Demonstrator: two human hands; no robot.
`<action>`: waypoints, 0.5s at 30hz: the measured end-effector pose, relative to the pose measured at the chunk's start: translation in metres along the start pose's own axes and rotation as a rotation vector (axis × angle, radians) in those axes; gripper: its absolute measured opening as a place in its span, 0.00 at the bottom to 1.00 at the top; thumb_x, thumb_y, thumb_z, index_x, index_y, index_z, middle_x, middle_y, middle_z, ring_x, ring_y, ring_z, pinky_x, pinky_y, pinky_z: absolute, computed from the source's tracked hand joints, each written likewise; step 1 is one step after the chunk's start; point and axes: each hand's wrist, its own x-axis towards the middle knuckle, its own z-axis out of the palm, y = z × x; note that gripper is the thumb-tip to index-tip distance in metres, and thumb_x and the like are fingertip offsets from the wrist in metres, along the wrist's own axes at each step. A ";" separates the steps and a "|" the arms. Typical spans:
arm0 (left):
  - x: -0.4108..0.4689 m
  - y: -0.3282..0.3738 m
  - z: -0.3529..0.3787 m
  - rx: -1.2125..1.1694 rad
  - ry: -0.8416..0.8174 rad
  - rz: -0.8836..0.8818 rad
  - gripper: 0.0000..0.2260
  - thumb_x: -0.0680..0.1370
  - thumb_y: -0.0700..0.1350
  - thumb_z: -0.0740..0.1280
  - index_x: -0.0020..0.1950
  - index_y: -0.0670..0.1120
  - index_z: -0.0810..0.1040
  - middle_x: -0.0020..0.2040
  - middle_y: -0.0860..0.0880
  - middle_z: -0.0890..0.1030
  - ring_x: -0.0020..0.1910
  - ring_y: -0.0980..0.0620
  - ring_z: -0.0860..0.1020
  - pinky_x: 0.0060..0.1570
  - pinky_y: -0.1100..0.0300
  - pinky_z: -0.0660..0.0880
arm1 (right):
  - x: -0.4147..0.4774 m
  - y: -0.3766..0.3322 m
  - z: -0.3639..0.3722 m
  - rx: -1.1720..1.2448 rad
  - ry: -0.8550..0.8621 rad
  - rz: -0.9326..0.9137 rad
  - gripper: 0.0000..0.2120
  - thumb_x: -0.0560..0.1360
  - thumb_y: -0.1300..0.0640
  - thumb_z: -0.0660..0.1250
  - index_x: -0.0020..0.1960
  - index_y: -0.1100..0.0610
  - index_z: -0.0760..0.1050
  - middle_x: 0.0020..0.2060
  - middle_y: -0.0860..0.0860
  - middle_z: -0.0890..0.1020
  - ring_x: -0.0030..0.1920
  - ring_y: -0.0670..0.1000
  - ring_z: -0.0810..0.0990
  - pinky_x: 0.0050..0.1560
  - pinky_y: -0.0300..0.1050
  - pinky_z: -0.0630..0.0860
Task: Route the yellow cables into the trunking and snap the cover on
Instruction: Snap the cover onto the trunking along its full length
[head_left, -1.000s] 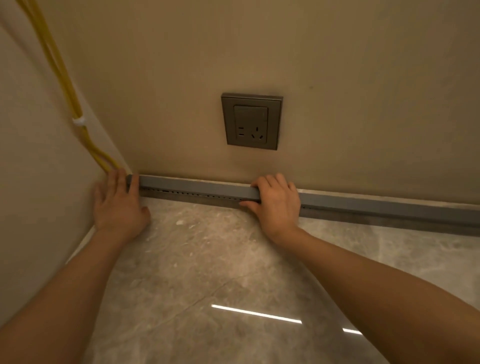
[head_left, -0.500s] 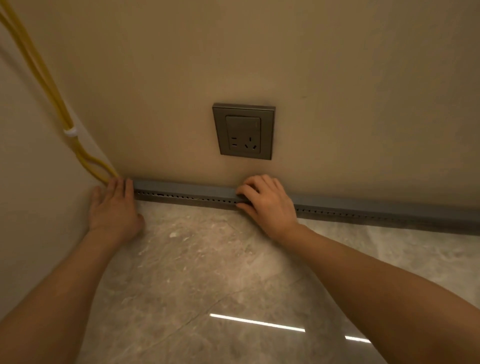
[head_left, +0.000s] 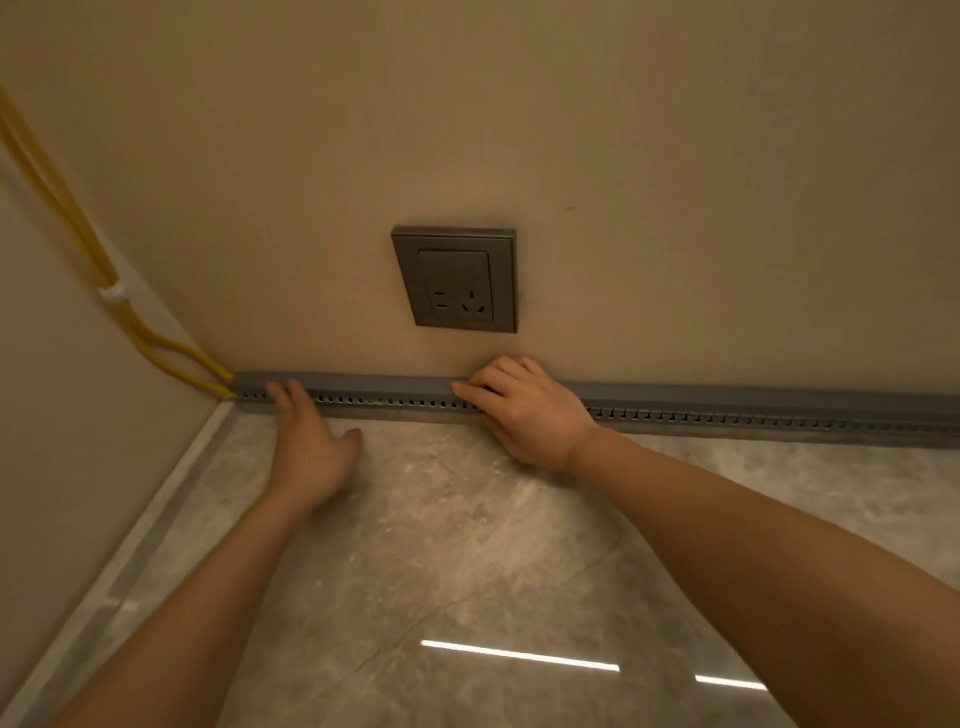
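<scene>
A grey slotted trunking (head_left: 395, 401) runs along the foot of the back wall, with a grey cover (head_left: 374, 383) lying along its top. Two yellow cables (head_left: 156, 347) come down the left wall, pass a white clip (head_left: 117, 292), and enter the trunking's left end in the corner. My left hand (head_left: 310, 441) lies flat, its straight fingertips touching the trunking's slotted face near the left end. My right hand (head_left: 524, 410) rests on the trunking below the socket, fingers bent over the cover's top edge and pressing on it.
A grey wall socket (head_left: 457, 279) sits on the beige back wall above my right hand. The left wall meets the back wall at the corner, with a pale skirting strip (head_left: 130, 551) along its base. The floor is glossy grey tile (head_left: 467, 545).
My left hand has moved right from the corner along the trunking, uncovering the point where the cables enter. My right hand stays on the cover below the socket.
</scene>
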 end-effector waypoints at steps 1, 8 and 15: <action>-0.008 0.012 0.008 -0.090 -0.011 -0.029 0.39 0.76 0.43 0.66 0.76 0.40 0.41 0.76 0.44 0.36 0.75 0.45 0.49 0.71 0.57 0.52 | 0.001 -0.001 -0.004 0.036 -0.040 0.015 0.19 0.68 0.64 0.70 0.59 0.62 0.77 0.46 0.56 0.80 0.48 0.56 0.74 0.50 0.48 0.69; -0.063 0.092 0.051 -0.653 -0.312 -0.203 0.33 0.77 0.43 0.65 0.76 0.42 0.50 0.62 0.48 0.71 0.62 0.50 0.72 0.58 0.58 0.71 | -0.018 0.003 -0.041 0.199 -0.242 0.170 0.22 0.70 0.65 0.65 0.64 0.60 0.74 0.59 0.56 0.79 0.59 0.58 0.75 0.61 0.50 0.69; -0.103 0.158 0.085 -1.102 -0.773 -0.283 0.10 0.78 0.38 0.57 0.41 0.44 0.76 0.38 0.46 0.72 0.37 0.54 0.70 0.39 0.63 0.66 | -0.079 -0.014 -0.100 0.594 0.094 0.853 0.07 0.73 0.65 0.66 0.47 0.60 0.83 0.45 0.52 0.84 0.49 0.49 0.79 0.52 0.39 0.73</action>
